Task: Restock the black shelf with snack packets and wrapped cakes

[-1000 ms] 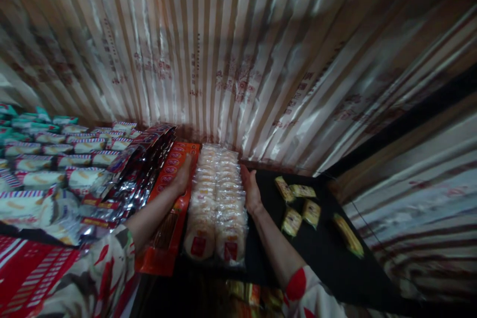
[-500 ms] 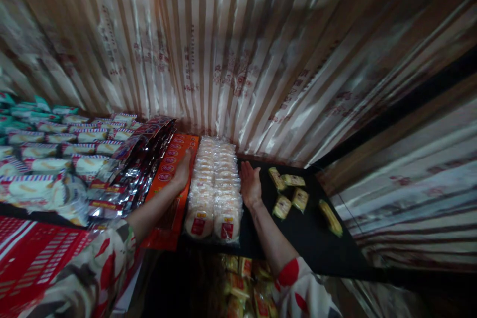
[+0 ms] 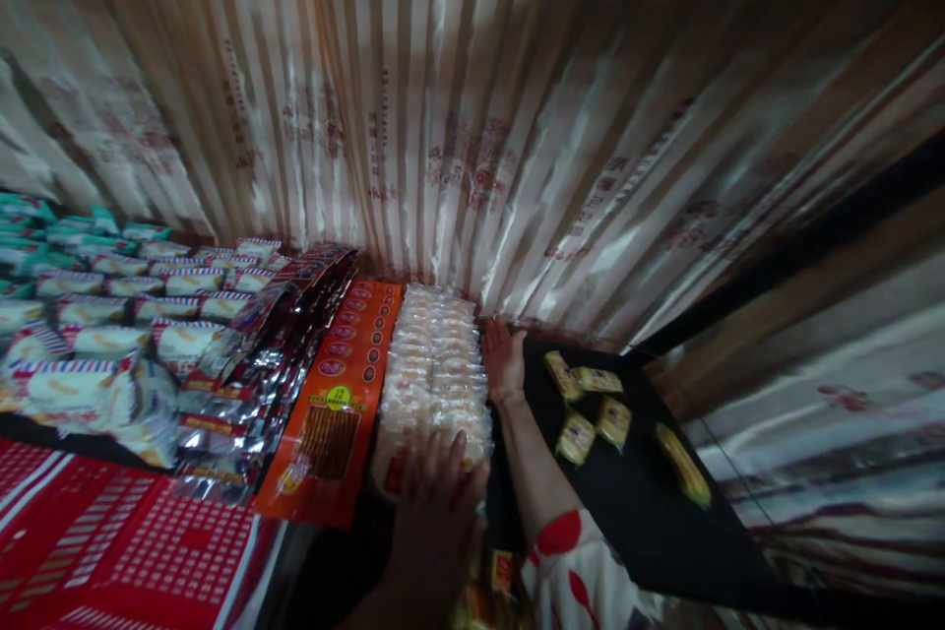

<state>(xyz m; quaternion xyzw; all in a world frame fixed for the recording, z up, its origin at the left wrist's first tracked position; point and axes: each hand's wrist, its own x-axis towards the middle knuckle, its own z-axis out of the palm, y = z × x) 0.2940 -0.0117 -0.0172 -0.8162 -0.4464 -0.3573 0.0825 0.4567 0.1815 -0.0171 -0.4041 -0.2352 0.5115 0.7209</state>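
Observation:
Two rows of clear-wrapped pale round crackers (image 3: 432, 369) lie on the black shelf (image 3: 642, 522), running back toward the wall. My right hand (image 3: 503, 361) lies flat and open against the far right side of the rows. My left hand (image 3: 437, 502) is at the near end of the rows, fingers spread and pressed on the front packs with red labels. Neither hand grips anything.
An orange snack packet (image 3: 338, 409) lies left of the crackers, then shiny dark red packets (image 3: 273, 345) and white striped packs (image 3: 95, 345). Several small yellow-green snack packs (image 3: 591, 409) sit on the black shelf at right. A striped shiny curtain (image 3: 472, 118) backs the shelf. Red patterned packaging (image 3: 125, 551) is at lower left.
My left hand has left the far left side of the cracker rows and come to their near end. My right hand slid farther back along the right side.

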